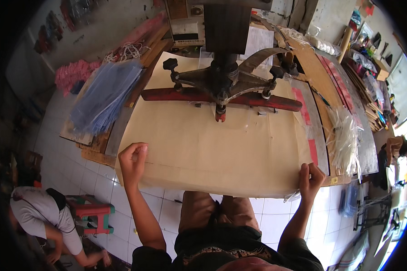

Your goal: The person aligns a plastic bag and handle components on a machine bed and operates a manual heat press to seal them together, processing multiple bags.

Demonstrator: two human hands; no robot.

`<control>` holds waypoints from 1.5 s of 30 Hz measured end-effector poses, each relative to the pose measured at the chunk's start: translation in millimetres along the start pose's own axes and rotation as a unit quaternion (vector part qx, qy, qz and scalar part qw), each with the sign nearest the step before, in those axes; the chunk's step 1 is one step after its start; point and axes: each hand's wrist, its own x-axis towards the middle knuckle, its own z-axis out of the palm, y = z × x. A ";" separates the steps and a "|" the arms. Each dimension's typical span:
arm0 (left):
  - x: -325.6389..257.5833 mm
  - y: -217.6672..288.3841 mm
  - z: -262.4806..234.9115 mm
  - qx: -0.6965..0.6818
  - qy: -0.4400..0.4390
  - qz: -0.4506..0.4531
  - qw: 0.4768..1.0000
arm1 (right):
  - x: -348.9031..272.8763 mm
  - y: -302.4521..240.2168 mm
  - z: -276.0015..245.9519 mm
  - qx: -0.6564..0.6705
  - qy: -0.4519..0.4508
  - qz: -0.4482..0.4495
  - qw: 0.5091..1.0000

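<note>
Fingers (142, 151) curled in on both sides: your left hand (133, 161) sits by the brown sheet (199, 144) at its near-left corner, your right hand (311, 180) at the near-right. Pinching it? Can't tell. It's spread to the surface's (321, 149) near edge, running beneath the red bar (280, 102).

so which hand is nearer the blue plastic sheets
Left. In the picture, the left hand is below and right of the blue plastic sheets; the right hand is across the tan sheet, by its right edge.
</note>
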 end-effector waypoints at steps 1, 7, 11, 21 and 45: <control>0.6 0.0 -0.1 -0.002 -0.001 -0.001 1.000 | 0.3 -0.8 0.0 -0.003 0.000 -0.006 1.000; 0.6 -1.0 -0.5 -0.008 -0.002 -0.006 1.000 | -1.3 -1.7 -0.2 -0.015 0.006 -0.027 0.999; 0.0 -5.6 -2.5 -0.005 -0.002 -0.006 1.000 | -2.0 -2.8 0.1 -0.008 0.015 -0.025 1.000; -0.3 -7.6 -2.6 -0.011 -0.003 -0.018 1.000 | -6.0 3.8 -0.7 0.019 0.034 -0.002 0.999; -0.2 -5.2 -1.9 0.000 -0.001 -0.010 1.000 | -7.4 11.0 0.3 0.029 0.040 0.013 0.999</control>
